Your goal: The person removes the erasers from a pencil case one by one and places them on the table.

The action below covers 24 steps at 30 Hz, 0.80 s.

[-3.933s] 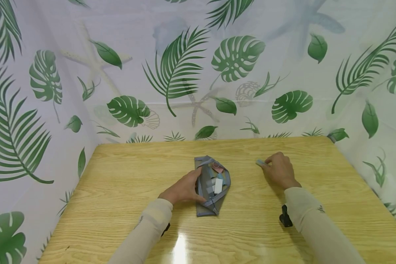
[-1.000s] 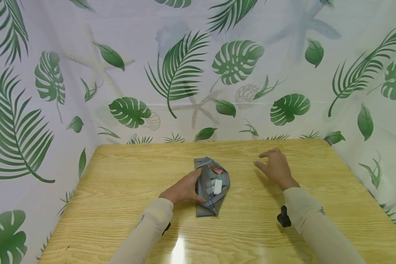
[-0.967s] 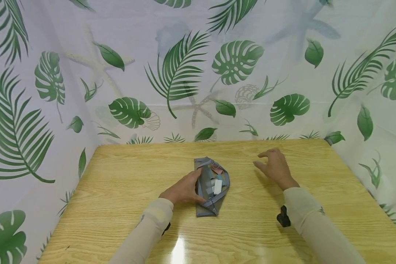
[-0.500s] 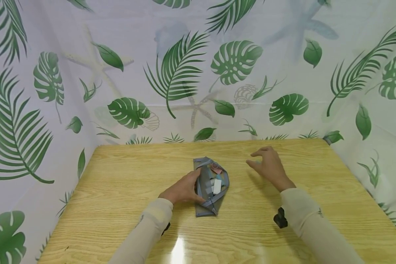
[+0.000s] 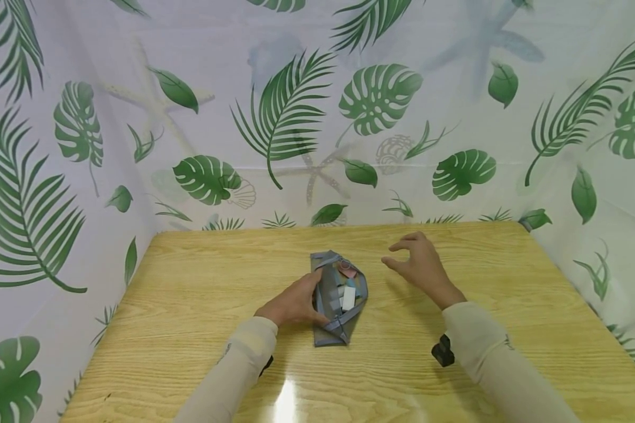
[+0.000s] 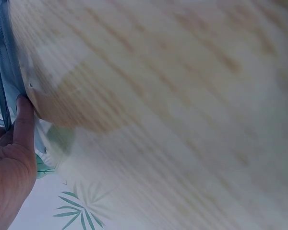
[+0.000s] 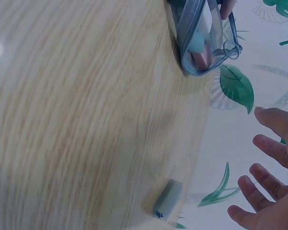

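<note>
A grey see-through zip pouch (image 5: 329,294) stands open-mouthed on the wooden table, with a white block (image 5: 348,298), a pink block (image 5: 347,271) and light-blue pieces showing inside. My left hand (image 5: 296,299) grips its left side between thumb and fingers; in the left wrist view, part of this hand (image 6: 17,153) shows against the pouch fabric. To the right of the pouch, my right hand (image 5: 422,267) hovers with fingers spread and nothing between them. Near it, a small pale blue-green block (image 7: 168,199) like an eraser lies on the table; in the head view the hand hides it.
The wooden table (image 5: 206,270) reaches back to a white leaf-printed cloth (image 5: 296,194), which also hangs along both sides. A thin ring (image 7: 232,48) hangs at the end of the pouch.
Earlier my right hand pinched the small blue-green block. It has let go, its fingers have spread, and it has moved left toward the pouch. My left hand keeps its grip.
</note>
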Motion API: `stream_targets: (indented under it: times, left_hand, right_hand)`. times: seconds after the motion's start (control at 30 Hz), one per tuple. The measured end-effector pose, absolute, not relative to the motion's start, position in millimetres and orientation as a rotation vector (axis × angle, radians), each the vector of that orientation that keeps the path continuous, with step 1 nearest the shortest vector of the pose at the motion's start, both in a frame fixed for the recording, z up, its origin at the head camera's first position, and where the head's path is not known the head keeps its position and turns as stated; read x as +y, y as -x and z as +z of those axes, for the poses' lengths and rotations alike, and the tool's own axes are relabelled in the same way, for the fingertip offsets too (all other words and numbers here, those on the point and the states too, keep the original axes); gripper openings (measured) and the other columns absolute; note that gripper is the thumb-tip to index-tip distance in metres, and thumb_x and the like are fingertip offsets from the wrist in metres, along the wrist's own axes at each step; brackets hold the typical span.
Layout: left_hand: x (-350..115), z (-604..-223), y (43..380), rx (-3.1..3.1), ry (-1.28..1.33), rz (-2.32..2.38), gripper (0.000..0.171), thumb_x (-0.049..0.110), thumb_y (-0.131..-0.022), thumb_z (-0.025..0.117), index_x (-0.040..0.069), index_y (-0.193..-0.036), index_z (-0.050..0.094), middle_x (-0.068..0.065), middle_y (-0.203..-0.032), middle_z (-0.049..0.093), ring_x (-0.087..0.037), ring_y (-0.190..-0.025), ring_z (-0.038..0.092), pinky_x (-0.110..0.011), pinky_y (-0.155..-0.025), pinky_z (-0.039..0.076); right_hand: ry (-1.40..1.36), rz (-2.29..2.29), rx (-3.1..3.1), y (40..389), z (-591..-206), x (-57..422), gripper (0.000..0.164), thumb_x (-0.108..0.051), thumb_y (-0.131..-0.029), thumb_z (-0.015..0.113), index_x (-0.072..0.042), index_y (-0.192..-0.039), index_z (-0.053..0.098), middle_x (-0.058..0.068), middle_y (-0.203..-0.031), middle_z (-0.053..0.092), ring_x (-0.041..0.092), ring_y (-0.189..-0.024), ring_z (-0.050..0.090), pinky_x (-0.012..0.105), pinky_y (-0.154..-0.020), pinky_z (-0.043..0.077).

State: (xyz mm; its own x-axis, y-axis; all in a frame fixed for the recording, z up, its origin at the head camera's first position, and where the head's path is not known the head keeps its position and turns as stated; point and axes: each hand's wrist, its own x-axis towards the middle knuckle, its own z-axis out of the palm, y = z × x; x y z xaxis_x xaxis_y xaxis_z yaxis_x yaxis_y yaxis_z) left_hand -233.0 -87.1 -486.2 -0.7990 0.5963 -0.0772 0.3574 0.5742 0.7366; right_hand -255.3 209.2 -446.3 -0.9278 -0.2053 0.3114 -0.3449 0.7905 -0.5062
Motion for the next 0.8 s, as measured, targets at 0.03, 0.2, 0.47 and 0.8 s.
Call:
stream_targets:
  times: [0.03, 0.2, 0.47, 0.8]
  left_hand:
    - [-87, -487, 233, 2.508, -0.768, 1.031, 0.111, 0.019, -0.078, 0.091, 0.001, -0.161, 0.019, -0.018, -0.157, 0.036, -0.031, -0.141, 0.041, -0.044, -0.112, 0.04]
    - [-87, -486, 233, 2.51, -0.777, 1.018, 0.111, 0.021, -0.078, 0.091, 0.001, -0.161, 0.019, -0.017, -0.158, 0.035, -0.031, -0.142, 0.04, -0.044, -0.113, 0.039]
    - [-89, -488, 235, 2.439, -0.861, 1.138, 0.107, 0.014, -0.078, 0.09, 0.007, -0.161, 0.023, -0.013, -0.156, 0.038, -0.027, -0.138, 0.044, -0.043, -0.109, 0.042]
    - [-87, -487, 232, 2.478, -0.742, 1.061, 0.111, 0.018, -0.079, 0.09, 0.002, -0.161, 0.017, -0.018, -0.157, 0.035, -0.032, -0.141, 0.041, -0.044, -0.112, 0.04]
  right_hand:
    - [-0.432, 0.846, -2.745, 254, -446, 207, 0.031, -0.017, -0.088, 0.081, 0.007, -0.107, 0.075, 0.03, -0.121, 0.057, 0.047, -0.114, 0.054, 0.062, -0.094, 0.046]
    - [-0.461, 0.837, -2.759, 251, -445, 199, 0.031, -0.018, -0.088, 0.082, 0.007, -0.105, 0.076, 0.029, -0.122, 0.057, 0.045, -0.116, 0.054, 0.061, -0.096, 0.047]
    - [-0.504, 0.837, -2.766, 246, -444, 187, 0.031, -0.019, -0.086, 0.083, 0.006, -0.103, 0.077, 0.029, -0.123, 0.059, 0.044, -0.118, 0.054, 0.06, -0.097, 0.047]
    - [-0.532, 0.841, -2.792, 239, -445, 177, 0.03, -0.02, -0.087, 0.083, 0.004, -0.104, 0.077, 0.025, -0.123, 0.058, 0.042, -0.114, 0.056, 0.058, -0.095, 0.048]
